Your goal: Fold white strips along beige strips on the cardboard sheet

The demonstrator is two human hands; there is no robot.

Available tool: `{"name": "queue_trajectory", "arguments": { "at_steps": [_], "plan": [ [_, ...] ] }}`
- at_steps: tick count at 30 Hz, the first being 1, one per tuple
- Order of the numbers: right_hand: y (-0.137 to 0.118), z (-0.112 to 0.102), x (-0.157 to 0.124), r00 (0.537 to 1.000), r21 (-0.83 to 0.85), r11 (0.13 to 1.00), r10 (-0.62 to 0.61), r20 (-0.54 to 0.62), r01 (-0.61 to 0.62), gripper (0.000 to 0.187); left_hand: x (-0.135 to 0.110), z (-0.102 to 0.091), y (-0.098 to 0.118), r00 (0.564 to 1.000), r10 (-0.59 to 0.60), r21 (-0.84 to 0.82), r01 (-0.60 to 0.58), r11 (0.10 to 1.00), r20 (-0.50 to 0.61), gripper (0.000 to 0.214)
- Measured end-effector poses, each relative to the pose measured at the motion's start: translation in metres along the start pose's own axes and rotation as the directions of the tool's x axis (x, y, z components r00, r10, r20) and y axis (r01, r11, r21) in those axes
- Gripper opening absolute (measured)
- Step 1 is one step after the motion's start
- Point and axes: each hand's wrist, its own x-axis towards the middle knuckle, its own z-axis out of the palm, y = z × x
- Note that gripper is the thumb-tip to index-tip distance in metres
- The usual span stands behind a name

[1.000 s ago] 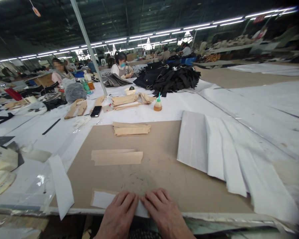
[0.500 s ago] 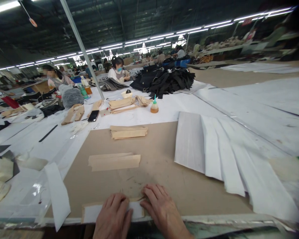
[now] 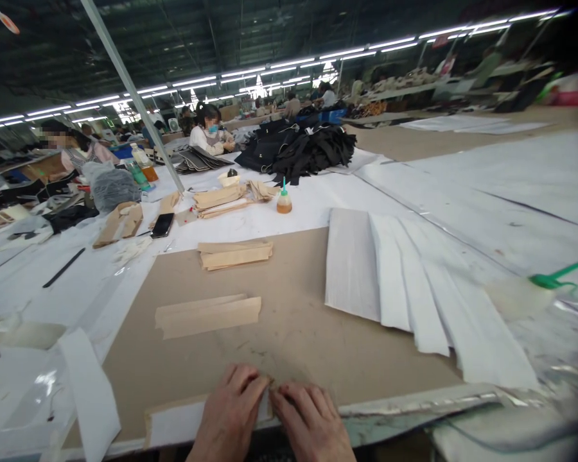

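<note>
At the near edge of the table lies a white strip with tan edging (image 3: 176, 425), partly covered by my hands. My left hand (image 3: 234, 410) rests over it, thumb and fingers closed at its right end. Close beside it, my right hand (image 3: 311, 417) has its fingers bent and drawn together on the same end of the strip. The fingertips of both hands nearly meet there; the fold between them is small and partly hidden. Beyond the hands, tan strips (image 3: 209, 316) lie flat on the brown board (image 3: 289, 289), with a bundle of tan strips (image 3: 236, 255) farther back.
Fanned white sheets (image 3: 395, 276) lie to the right, near a white bottle with a green nozzle (image 3: 549, 281). A loose white piece (image 3: 89, 391) is at left. Farther back are a small glue bottle (image 3: 284, 202), a phone (image 3: 162, 225), black fabric pieces (image 3: 308, 151) and seated co-workers.
My right hand has moved in toward my left, and their fingertips now come together at the strip's right end. The camera view has turned slightly right, bringing the green-nozzled bottle into view.
</note>
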Motion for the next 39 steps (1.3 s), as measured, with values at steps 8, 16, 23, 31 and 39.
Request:
{"name": "queue_trajectory", "arguments": {
  "at_steps": [8,16,23,31,39],
  "plan": [
    [-0.002,0.003,0.002,0.997,0.069,0.997,0.043,-0.064,-0.039,0.028,-0.004,-0.002,0.009,0.953,0.271,0.467,-0.179,0.866,-0.138,0.044],
    [-0.003,-0.01,0.019,0.994,-0.007,0.994,-0.107,0.03,0.107,0.044,-0.006,0.001,0.014,0.938,0.273,0.475,-0.146,0.868,-0.212,0.045],
    [-0.005,0.009,0.014,0.994,-0.063,0.992,-0.107,0.007,0.108,0.046,-0.029,-0.006,0.002,0.966,0.149,0.4,-0.054,0.915,-0.209,0.042],
    [-0.009,0.001,0.018,0.988,-0.134,0.984,-0.097,0.122,0.113,0.061,-0.096,-0.041,-0.042,0.976,0.077,0.488,0.032,0.872,-0.202,0.035],
    [-0.015,-0.004,0.023,0.983,-0.208,0.966,-0.127,0.129,0.152,0.061,-0.103,-0.045,-0.049,0.948,-0.193,0.303,0.267,0.915,-0.252,0.022]
  ]
}}
